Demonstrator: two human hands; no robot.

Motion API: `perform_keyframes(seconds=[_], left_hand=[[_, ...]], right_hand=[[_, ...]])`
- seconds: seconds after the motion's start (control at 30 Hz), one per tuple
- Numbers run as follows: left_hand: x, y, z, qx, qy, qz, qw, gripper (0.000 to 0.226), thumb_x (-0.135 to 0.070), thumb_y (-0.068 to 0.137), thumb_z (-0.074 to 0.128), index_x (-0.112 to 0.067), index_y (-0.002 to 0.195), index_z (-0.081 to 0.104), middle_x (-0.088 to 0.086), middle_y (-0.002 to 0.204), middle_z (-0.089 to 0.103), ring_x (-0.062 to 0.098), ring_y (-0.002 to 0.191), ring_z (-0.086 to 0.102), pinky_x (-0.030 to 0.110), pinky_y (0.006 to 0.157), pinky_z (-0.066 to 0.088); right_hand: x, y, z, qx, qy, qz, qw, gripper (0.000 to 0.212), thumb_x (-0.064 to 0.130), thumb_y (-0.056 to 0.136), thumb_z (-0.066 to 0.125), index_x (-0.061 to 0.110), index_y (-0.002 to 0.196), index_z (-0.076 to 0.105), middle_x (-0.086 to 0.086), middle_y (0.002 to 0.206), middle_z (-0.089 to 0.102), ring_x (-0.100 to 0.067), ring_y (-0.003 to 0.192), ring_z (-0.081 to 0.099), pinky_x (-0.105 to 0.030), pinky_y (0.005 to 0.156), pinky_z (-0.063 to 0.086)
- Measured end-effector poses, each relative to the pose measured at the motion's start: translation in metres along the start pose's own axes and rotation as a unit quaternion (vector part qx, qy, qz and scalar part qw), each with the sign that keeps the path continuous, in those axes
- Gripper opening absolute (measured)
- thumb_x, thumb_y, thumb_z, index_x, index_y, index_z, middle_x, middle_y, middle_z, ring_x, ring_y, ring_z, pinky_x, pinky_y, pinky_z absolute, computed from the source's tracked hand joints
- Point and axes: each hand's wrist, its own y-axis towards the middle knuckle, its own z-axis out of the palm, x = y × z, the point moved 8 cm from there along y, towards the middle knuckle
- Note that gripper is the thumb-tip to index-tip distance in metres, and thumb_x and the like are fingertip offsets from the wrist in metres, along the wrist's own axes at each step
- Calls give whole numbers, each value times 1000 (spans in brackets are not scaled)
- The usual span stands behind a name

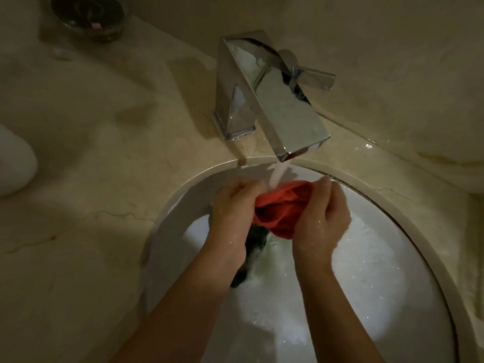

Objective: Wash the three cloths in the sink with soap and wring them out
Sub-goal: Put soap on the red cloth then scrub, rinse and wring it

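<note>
The task looks to be in its middle, at a rinse or wash of 1 cloth. Both hands hold a red cloth (281,213) bunched up under the tap (272,100), whose stream (278,176) falls onto the cloth's upper edge. The left hand (233,208) has its grip curled round the cloth's left end, and the right hand (320,216) has its grip pinching the right end, so the cloth hangs between them, just below the tap's mouth and above the sink (167,231).

Nothing shows a wrung-out cloth set aside, so I judge wringing is not yet done for any of the 3. Whether this cloth has had soap I cannot tell; the water in the bowl looks foamy to the right of the hands, which suggests soap has gone in.

In the sink, below the red cloth and between the 2 wrists, lies a dark cloth (252,252) partly under water, with a pale greenish patch just beside it that may be the third cloth, though it is too blurred to say. The bowl holds shallow bubbly water.

On the counter (104,179), far left of the tap, stands a dark bowl (87,14) with something pink in it, and a white rounded thing (13,163) sits at the left edge.
</note>
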Motion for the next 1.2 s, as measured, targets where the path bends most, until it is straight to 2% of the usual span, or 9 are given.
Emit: perform_keyframes(seconds=[0.17, 0.27, 0.43, 0.57, 0.6, 0.77, 0.9, 1.07, 1.2], left_hand=[[5, -7, -1, 90, -58, -65, 992, 56, -59, 77, 61, -20, 115, 69, 8, 109, 72, 28, 106, 66, 50, 92, 51], [4, -6, 1, 124, -139, -46, 981, 41, -54, 79, 67, -16, 95, 69, 2, 89, 69, 17, 90, 68, 32, 79, 52], [-4, -11, -6, 19, -104, 78, 991, 52, -46, 79, 65, -3, 107, 65, 13, 99, 71, 24, 95, 70, 34, 82, 55], [-13, -17, 3, -23, 10, 163, 986, 12, -27, 92, 62, -26, 81, 58, -21, 69, 67, -9, 69, 63, 9, 67, 47], [-14, -15, -1, -48, 21, 176, 983, 21, -22, 96, 57, -31, 77, 56, -24, 63, 64, -11, 63, 60, 7, 62, 46], [-14, -5, -11, -149, 32, 172, 973, 38, -32, 98, 53, -29, 62, 66, -6, 63, 67, 11, 67, 69, 31, 68, 54], [-2, -1, -9, -129, -8, 75, 989, 52, -31, 97, 51, -23, 46, 56, -4, 51, 55, 10, 51, 57, 31, 63, 48], [0, -9, -5, -26, -6, 46, 999, 8, -31, 90, 61, -28, 88, 68, 1, 91, 73, 21, 89, 69, 46, 89, 54], [11, -10, 0, 81, -84, -26, 993, 52, -47, 84, 62, -18, 126, 59, 11, 118, 68, 31, 112, 63, 58, 100, 46]], right_hand=[[50, -16, 8, 76, -146, -255, 953, 25, 27, 90, 46, 13, 74, 61, -1, 74, 58, -6, 65, 47, -18, 55, 39], [73, -39, 23, 208, -20, -350, 913, 19, 17, 86, 53, 4, 78, 65, -7, 87, 60, -17, 84, 54, -21, 70, 43], [41, -38, 39, 238, 66, -120, 961, 25, 37, 84, 56, 26, 105, 49, 2, 106, 53, -27, 97, 58, -44, 78, 51], [16, -39, 45, 209, 98, 93, 969, 44, 60, 76, 55, 17, 84, 53, -8, 77, 58, -19, 71, 60, -30, 64, 52], [13, -38, 47, 212, 106, 118, 964, 43, 56, 80, 57, 13, 80, 53, -5, 70, 57, -17, 65, 58, -29, 61, 50], [0, -32, 56, 219, 103, 138, 961, 31, 4, 96, 45, 3, 67, 54, -4, 56, 54, -11, 54, 55, -23, 50, 44], [-2, -29, 55, 227, 127, 167, 951, 32, 2, 94, 44, 5, 63, 52, -1, 52, 46, -10, 50, 46, -21, 48, 41], [9, 1, 26, 146, 133, 140, 970, 22, 18, 95, 56, 20, 73, 54, 11, 66, 58, -5, 64, 57, -27, 63, 49], [24, 5, 13, 177, 157, 79, 968, 12, 17, 88, 60, 28, 88, 55, 9, 88, 63, -12, 87, 64, -35, 75, 55]])
